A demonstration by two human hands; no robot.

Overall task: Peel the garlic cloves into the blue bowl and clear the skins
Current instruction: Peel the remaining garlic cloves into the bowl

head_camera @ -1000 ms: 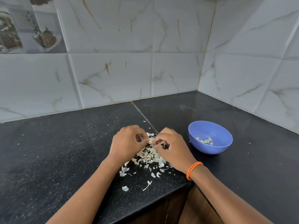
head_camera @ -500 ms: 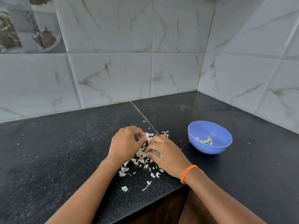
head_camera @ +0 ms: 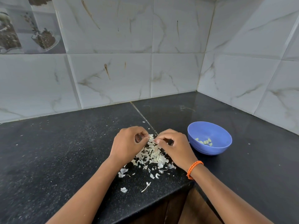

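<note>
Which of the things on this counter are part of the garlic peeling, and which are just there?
Part of the job:
- left hand and right hand, pinching a bit of garlic between them
- pile of skins under the hands
- blue bowl holding peeled cloves

Just there:
- black counter
- marbled wall tiles
- orange wristband

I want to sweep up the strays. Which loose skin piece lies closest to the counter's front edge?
The curled white skin left of the thin stem strand. It lies alone, nearer the counter edge than the main pile.
</note>
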